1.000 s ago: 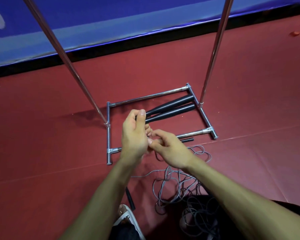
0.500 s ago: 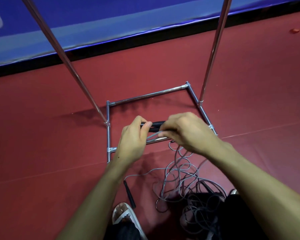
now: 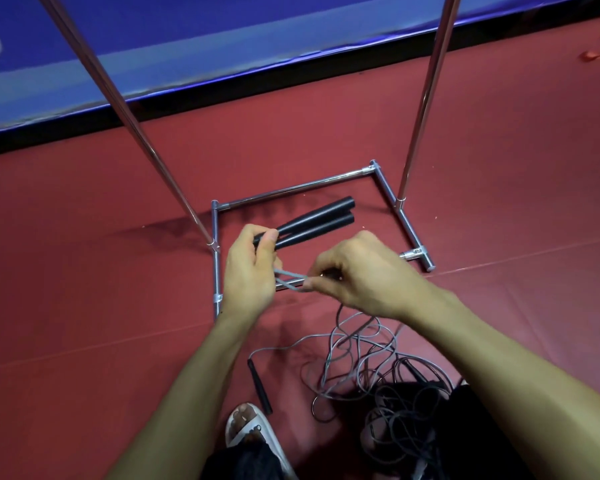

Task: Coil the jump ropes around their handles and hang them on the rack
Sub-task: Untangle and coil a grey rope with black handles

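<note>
My left hand (image 3: 250, 268) grips two black jump rope handles (image 3: 316, 223) side by side, their free ends pointing up and right over the rack's base. My right hand (image 3: 357, 271) pinches the grey rope (image 3: 288, 280) stretched between both hands, close to the handles. The rest of that grey rope trails down into a loose tangle (image 3: 354, 351) on the floor. The chrome rack (image 3: 305, 187) stands on the red floor, with two poles (image 3: 426, 91) rising out of view.
A loose black handle (image 3: 260, 386) lies on the floor near my sandalled foot (image 3: 253, 434). A dark pile of further ropes (image 3: 406, 420) sits at the lower right. A blue padded wall (image 3: 222, 46) runs along the back.
The handles have swung out and now stick up to the right of my left hand. My right hand has pulled back from the handles, drawing the grey rope taut between the hands.
</note>
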Demonstrator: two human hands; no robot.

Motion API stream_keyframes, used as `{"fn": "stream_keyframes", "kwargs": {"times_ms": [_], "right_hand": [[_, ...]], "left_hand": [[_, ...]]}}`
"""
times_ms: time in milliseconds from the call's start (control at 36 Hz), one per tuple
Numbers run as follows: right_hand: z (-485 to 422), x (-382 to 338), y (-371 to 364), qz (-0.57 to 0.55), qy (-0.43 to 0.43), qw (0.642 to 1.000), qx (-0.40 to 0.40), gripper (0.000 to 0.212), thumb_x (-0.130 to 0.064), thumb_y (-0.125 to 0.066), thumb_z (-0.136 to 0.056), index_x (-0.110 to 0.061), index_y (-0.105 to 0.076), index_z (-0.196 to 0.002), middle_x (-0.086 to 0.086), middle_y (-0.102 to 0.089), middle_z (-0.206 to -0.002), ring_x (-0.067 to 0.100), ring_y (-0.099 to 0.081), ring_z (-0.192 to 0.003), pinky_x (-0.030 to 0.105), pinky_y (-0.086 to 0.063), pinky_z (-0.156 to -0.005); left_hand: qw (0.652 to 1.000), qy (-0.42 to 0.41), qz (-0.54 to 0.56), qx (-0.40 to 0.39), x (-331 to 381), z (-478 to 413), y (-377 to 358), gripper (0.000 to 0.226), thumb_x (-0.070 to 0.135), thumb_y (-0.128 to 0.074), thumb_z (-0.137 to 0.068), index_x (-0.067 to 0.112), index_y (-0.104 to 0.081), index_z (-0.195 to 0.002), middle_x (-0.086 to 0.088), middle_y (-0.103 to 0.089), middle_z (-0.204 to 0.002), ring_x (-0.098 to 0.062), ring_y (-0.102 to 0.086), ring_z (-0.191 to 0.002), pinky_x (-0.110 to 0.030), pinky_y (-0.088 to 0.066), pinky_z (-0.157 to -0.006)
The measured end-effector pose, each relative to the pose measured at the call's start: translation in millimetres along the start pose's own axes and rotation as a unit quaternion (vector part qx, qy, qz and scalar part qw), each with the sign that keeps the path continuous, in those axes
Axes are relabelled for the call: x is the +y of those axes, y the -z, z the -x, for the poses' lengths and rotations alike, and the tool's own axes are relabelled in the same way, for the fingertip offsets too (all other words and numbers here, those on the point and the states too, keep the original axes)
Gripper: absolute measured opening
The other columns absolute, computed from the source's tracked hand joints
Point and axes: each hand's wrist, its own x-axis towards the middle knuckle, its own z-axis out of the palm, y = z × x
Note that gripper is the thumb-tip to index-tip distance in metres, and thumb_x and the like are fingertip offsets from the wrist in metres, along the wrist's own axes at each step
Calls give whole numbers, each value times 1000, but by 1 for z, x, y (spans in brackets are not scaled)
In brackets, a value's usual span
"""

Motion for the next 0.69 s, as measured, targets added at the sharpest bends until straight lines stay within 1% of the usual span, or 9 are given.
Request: {"fn": "stream_keyframes", "kwargs": {"times_ms": [83,222,333,417,472,528,556,611,694], "right_hand": [[6,-6,-5,-9,9,1000,-10,25,-41,-68,-88,-17,-73,-83,1,-67,-66,15,-46,-58,36,-50,-61],[10,-4,-3,14,4,1000,4,33,-49,-61,-87,-18,-72,-88,0,-68,-74,25,-60,-72,41,-52,-63],[15,3,-6,37,-8,999,29,32,-48,-59,-87,-18,-71,-85,-1,-66,-75,29,-60,-75,44,-52,-65],[17,7,-14,31,-55,998,22,29,-46,-63,-90,-18,-68,-86,3,-68,-74,31,-61,-76,39,-49,-68],[18,7,-21,4,-77,997,3,24,-41,-64,-91,-18,-66,-84,-1,-65,-68,26,-55,-70,33,-44,-66],[19,6,-26,-32,-96,995,-19,20,-37,-65,-92,-20,-64,-81,-7,-56,-62,19,-49,-64,30,-39,-64],[19,6,-27,-49,-108,992,-32,20,-37,-65,-92,-22,-62,-79,-7,-57,-61,18,-52,-63,30,-41,-64],[17,8,-27,-79,-139,986,-44,22,-37,-67,-90,-21,-61,-76,-2,-64,-63,18,-62,-64,29,-47,-66],[15,11,-26,-130,-170,976,-41,21,-36,-71,-87,-17,-69,-79,0,-70,-68,16,-67,-66,26,-51,-67]], "left_hand": [[1000,15,14,2,-1,-1,2,24,14,-47,-100,19,-51,-77,14,-44,-46,-6,-42,-47,-28,-39,-54],[991,87,99,0,0,0,1,27,8,-46,-101,14,-55,-77,12,-38,-47,-8,-38,-47,-24,-40,-50],[965,164,201,20,8,1,-3,25,6,-40,-103,8,-53,-82,8,-41,-48,-7,-43,-43,-26,-40,-54],[937,224,263,46,13,1,-5,23,12,-39,-105,13,-52,-86,3,-41,-49,-10,-53,-46,-29,-52,-56],[927,237,283,60,16,1,-8,22,13,-40,-104,13,-53,-86,-1,-39,-54,-10,-53,-46,-28,-54,-55],[927,234,284,77,17,0,-10,21,10,-42,-104,11,-55,-87,-3,-36,-58,-8,-46,-42,-23,-50,-48],[929,230,278,81,16,0,-10,20,8,-42,-103,10,-56,-88,-4,-35,-60,-8,-42,-41,-21,-46,-44],[936,223,261,74,14,-1,-10,17,6,-44,-102,8,-57,-91,-4,-33,-62,-8,-38,-42,-18,-37,-39],[948,211,231,64,13,0,-10,14,6,-45,-102,7,-57,-94,-3,-32,-62,-8,-35,-44,-17,-30,-38]]}}
